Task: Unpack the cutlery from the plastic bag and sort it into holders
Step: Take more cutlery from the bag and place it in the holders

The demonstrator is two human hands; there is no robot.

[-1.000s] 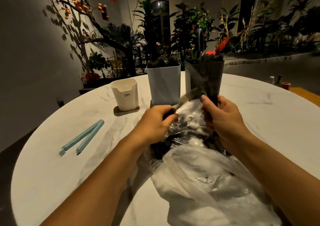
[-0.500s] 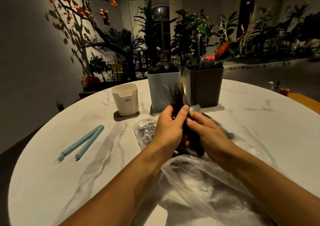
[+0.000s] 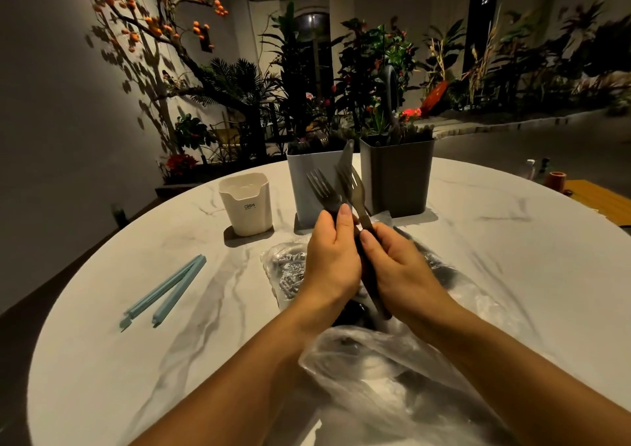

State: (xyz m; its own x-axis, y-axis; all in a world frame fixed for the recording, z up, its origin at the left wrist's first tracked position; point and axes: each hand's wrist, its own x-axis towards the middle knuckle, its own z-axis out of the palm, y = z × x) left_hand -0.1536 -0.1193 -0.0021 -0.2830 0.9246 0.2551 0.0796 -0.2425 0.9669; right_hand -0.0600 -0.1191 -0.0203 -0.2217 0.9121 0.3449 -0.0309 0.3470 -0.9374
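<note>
Both hands raised over the plastic bag [image 3: 392, 374] on the worktop [image 3: 102, 360]. Left hand [image 3: 333, 257] grip clenched round a dark fork [image 3: 321, 189]; right hand [image 3: 399, 268] grip pinching more cutlery [image 3: 355, 193], just before the pale holder [image 3: 304, 186] and grey holder [image 3: 397, 175].

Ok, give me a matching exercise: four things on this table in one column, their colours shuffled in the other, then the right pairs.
Things:
1. Small cup marked CRBW
2. Left tall holder
3. Right tall holder
4. Bag clip

Colours:
A. dark grey
B. light blue, lying open on the table's left
C. cream white
D. pale blue-grey

Pairs: 1-C, 2-D, 3-A, 4-B
</note>
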